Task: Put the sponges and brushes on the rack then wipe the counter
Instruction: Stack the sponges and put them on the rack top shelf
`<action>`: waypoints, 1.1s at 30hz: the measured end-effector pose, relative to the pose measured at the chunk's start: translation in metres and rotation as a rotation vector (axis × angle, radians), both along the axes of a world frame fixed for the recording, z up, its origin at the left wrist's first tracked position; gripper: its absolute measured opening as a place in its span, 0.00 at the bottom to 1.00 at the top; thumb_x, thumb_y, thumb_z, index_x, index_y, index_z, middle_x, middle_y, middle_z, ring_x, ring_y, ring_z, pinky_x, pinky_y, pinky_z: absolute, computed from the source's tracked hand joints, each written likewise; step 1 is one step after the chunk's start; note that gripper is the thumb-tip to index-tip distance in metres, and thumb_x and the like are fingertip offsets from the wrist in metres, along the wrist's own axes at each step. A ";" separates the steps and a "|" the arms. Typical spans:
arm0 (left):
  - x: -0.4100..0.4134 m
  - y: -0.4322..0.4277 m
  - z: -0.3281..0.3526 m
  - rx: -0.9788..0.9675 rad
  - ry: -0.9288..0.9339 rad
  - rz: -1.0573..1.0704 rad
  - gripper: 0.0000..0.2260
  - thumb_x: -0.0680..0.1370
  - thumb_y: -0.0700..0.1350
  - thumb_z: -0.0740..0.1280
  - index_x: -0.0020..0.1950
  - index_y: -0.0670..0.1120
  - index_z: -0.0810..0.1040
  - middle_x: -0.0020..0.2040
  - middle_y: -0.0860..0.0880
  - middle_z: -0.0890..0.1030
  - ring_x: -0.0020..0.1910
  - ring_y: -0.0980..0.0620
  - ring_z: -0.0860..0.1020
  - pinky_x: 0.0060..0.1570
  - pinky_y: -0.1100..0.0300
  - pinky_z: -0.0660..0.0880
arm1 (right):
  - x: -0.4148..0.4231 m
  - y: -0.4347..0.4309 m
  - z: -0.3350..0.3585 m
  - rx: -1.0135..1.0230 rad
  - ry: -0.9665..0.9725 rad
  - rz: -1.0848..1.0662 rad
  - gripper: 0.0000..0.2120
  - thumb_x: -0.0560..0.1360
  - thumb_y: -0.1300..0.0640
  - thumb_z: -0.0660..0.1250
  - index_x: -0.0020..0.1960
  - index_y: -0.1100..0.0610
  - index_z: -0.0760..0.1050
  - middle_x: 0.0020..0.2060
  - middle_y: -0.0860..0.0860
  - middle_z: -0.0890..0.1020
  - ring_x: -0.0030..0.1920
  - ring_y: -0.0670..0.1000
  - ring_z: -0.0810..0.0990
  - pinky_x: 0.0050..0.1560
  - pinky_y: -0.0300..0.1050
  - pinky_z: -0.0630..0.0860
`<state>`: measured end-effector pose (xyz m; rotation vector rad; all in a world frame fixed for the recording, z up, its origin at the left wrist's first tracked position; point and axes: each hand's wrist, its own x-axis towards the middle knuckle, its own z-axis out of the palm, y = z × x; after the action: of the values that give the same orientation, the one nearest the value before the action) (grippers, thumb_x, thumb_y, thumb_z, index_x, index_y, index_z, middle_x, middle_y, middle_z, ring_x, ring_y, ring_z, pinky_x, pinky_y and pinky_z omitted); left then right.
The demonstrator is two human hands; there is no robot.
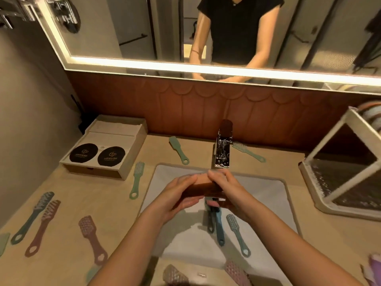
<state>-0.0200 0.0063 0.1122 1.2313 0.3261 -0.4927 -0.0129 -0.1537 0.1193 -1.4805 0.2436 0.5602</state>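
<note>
Head view: brushes (219, 228) in sink (266, 193)

- Noted mirror (144, 27) across the back wall, with a glowing light strip (206, 68) along its lower and left edges.
- Noted chrome fixture (20, 11) at the upper left corner, blurred.
- Noted brown backsplash panel (185, 108) below the mirror, with a scalloped relief along its top.
- Noted chrome faucet (223, 147) upright in front of the panel, spout directed at the basin.
- Noted pale rectangular sink basin (268, 190) just beside the faucet.
- Noted wooden box (134, 149) at left, two compartments: white folded cloth (117, 125) at the back, two black round discs (83, 153) side by side at the front, gold marks illegible.
</note>
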 end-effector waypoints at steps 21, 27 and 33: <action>0.017 -0.120 0.064 0.687 -0.506 -0.474 0.20 0.78 0.62 0.54 0.62 0.49 0.68 0.54 0.51 0.74 0.52 0.53 0.75 0.51 0.56 0.75 | -0.022 -0.120 0.057 -0.122 -0.191 -0.280 0.10 0.77 0.45 0.61 0.54 0.47 0.75 0.46 0.53 0.82 0.42 0.54 0.85 0.32 0.38 0.77; 0.028 -0.149 0.092 0.824 -1.006 -0.403 0.18 0.74 0.55 0.67 0.61 0.50 0.72 0.54 0.51 0.76 0.53 0.55 0.73 0.53 0.62 0.71 | -0.010 -0.164 0.090 -0.088 -0.189 -0.332 0.20 0.77 0.40 0.58 0.59 0.54 0.72 0.43 0.56 0.82 0.34 0.53 0.84 0.27 0.39 0.69; 0.043 -0.170 0.129 0.909 -1.188 -0.249 0.10 0.73 0.50 0.70 0.52 0.49 0.78 0.46 0.53 0.80 0.46 0.57 0.77 0.45 0.67 0.72 | -0.005 -0.197 0.126 -0.250 -0.250 -0.230 0.24 0.77 0.34 0.49 0.62 0.50 0.64 0.46 0.54 0.76 0.37 0.49 0.77 0.34 0.38 0.74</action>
<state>0.0231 -0.1637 0.2407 2.2238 -0.7105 0.2954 -0.0182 -0.3510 0.2452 -1.7198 0.2902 0.1600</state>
